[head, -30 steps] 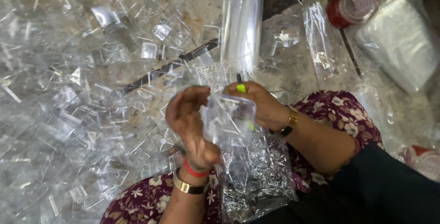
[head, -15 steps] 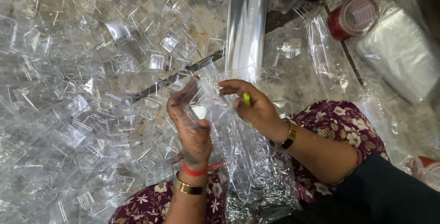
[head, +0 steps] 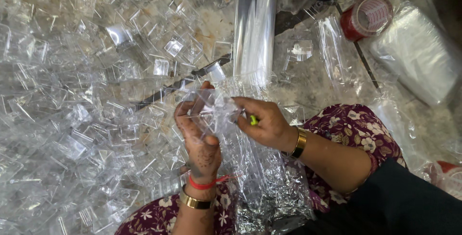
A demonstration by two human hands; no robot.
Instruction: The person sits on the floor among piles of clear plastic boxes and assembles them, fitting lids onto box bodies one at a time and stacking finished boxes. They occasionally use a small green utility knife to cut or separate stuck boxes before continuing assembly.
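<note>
Here, head view, the only view. Landmark: the long stack of clear flat plastic sleeves (head: pixel 255 38) lying on the floor above the hands.

Left hand (head: pixel 199 136): just below the lower end of the sleeve stack, slightly to its left. Fingers curled and closed on a small clear square plastic box (head: pixel 211 112); thumb and fingertips grip its near edge. Red thread band and gold bangle on the wrist.

Right hand (head: pixel 267 124): directly below the sleeve stack, beside the left hand. Fingers pinched on the same box from the other side. A small bright green object (head: pixel 252 119) sits in this hand's grip; too small to identify, possibly a pen or cutter tip. Gold bangle at the wrist.

Clear crinkled plastic bag (head: pixel 269 187): well below the sleeve stack, hanging from under the hands into the lap, over maroon flowered fabric (head: pixel 356 129). Holds more clear pieces.

Loose pile of small clear plastic boxes (head: pixel 72 119): left of the sleeve stack, covering the floor.

Dark metal strip (head: pixel 183 83): left of the stack's lower end, partly buried in the pile.

Red roll of tape (head: pixel 368 16): right of the stack, near its top. Frosted packet of plastic bags (head: pixel 418 57): further right.
</note>
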